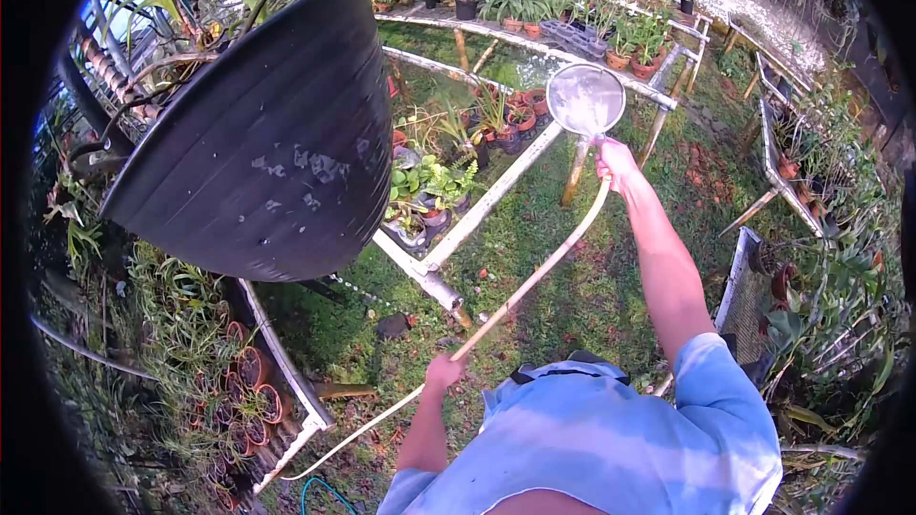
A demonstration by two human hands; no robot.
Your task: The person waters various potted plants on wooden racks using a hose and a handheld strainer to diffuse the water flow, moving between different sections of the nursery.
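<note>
My right hand [615, 164] is stretched out forward, its fingers wrapped round the end of a pale yellow hose. Just beyond that grip is a wide, round, whitish spray head [586, 99] with a dark rim; whether water leaves it is hard to tell. The hose [534, 284] slants down from there to my left hand [445, 372], closed round it lower down near my waist. Past the left hand it trails to the ground at the lower left. A large black hanging pot [277, 138] fills the upper left, close to the camera.
White-framed benches [496, 195] with potted plants [429, 181] stand ahead, and more clay pots [253, 367] sit at the lower left. Plants on a rack [787, 153] line the right side. Grass [534, 353] covers the ground, where a thin green hose [324, 486] lies.
</note>
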